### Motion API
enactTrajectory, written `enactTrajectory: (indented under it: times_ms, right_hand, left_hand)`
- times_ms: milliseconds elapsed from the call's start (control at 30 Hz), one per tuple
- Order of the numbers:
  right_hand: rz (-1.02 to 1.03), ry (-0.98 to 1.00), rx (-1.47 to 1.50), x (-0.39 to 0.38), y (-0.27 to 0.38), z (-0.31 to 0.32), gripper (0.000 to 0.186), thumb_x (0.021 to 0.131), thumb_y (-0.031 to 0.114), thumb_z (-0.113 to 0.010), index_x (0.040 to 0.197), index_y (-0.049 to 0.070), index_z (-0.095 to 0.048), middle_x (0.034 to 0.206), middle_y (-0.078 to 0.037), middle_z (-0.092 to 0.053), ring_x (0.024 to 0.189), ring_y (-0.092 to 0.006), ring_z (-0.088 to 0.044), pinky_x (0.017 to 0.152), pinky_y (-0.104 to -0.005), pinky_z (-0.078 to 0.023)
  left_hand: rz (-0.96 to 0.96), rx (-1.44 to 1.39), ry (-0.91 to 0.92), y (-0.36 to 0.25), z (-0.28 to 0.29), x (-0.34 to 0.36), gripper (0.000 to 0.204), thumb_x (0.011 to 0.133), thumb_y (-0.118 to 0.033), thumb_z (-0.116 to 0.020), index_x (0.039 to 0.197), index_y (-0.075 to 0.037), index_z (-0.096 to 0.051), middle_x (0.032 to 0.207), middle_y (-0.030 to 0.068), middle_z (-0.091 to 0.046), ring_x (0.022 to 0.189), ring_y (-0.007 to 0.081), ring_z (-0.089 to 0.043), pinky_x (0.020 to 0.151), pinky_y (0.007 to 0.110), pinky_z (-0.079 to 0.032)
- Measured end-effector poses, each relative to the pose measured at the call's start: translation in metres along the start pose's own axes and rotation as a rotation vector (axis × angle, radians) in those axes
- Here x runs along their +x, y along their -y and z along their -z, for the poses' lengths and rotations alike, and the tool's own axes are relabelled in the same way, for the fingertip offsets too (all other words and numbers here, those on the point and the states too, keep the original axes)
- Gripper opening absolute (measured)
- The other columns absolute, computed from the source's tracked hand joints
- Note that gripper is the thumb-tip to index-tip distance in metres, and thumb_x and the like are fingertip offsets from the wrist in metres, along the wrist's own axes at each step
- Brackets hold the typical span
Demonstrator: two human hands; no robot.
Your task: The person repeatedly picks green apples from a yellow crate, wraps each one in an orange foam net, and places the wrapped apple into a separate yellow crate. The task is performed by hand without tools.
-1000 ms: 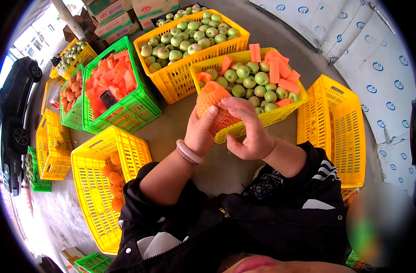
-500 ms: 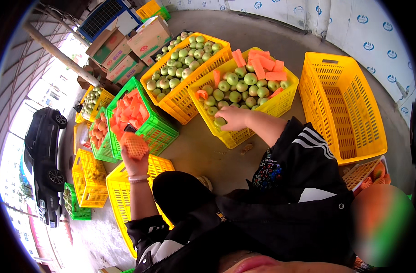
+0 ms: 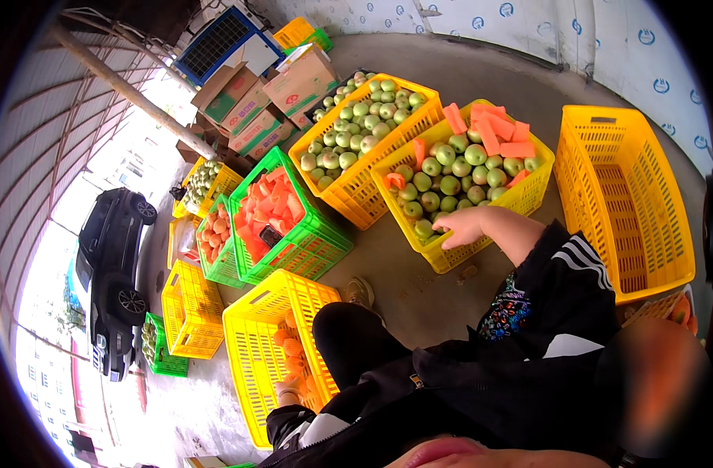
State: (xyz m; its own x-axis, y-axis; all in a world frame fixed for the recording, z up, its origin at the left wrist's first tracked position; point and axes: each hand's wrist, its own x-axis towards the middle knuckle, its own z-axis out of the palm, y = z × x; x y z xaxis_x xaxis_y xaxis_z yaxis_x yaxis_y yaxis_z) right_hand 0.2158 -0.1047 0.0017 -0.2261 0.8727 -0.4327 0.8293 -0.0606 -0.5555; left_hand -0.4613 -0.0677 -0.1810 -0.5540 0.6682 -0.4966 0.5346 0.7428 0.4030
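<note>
My left hand (image 3: 291,385) reaches low into a yellow crate (image 3: 245,351) at my left, beside several round fruits in orange foam nets (image 3: 294,348). Its fingers are mostly hidden, so whether it grips one is unclear. My right hand (image 3: 464,226) is over the near edge of another yellow crate (image 3: 481,257), which is full of green apples (image 3: 450,185). Its fingers point at a green apple (image 3: 424,228) in the near left corner, the thumb lying apart below them. Nothing shows in that hand. Loose orange foam nets (image 3: 493,129) top these apples.
A green crate of foam nets (image 3: 270,204) has a dark phone-like object (image 3: 270,236) on it. Behind stands a yellow crate of more apples (image 3: 348,132); an empty yellow crate (image 3: 625,203) is at right. Cardboard boxes (image 3: 302,82) are stacked far left; a black car (image 3: 115,281) is parked outside.
My left hand has lowered a foam-netted fruit from above the green crate into the near yellow crate. My right fingers, earlier around a green apple, have drawn back slightly. The view has shifted.
</note>
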Motion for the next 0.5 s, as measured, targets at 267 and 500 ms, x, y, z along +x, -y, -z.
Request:
enactTrajectory:
  times_ms: [267, 500]
  right_hand:
    - [-0.142, 0.064, 0.064, 0.0, -0.02, -0.009, 0.07, 0.087, 0.035, -0.066, 0.144, 0.004, -0.039, 0.131, -0.017, -0.057, 0.117, -0.0298, -0.057, 0.096, -0.0374, -0.046]
    - [-0.203, 0.036, 0.121, 0.002, -0.039, -0.01, 0.068, 0.087, 0.034, -0.068, 0.143, 0.006, -0.041, 0.131, -0.016, -0.056, 0.116, -0.0287, -0.058, 0.095, -0.0364, -0.047]
  left_hand:
    - [-0.045, 0.277, 0.115, -0.005, -0.057, 0.011, 0.038, 0.087, -0.03, -0.068, 0.118, -0.009, -0.059, 0.116, 0.0116, -0.062, 0.109, 0.0223, -0.06, 0.082, 0.031, -0.049]
    - [-0.114, 0.402, 0.116, -0.019, -0.054, 0.015, 0.038, 0.085, -0.024, -0.07, 0.117, -0.005, -0.06, 0.115, 0.0156, -0.062, 0.109, 0.0241, -0.059, 0.086, 0.032, -0.049]
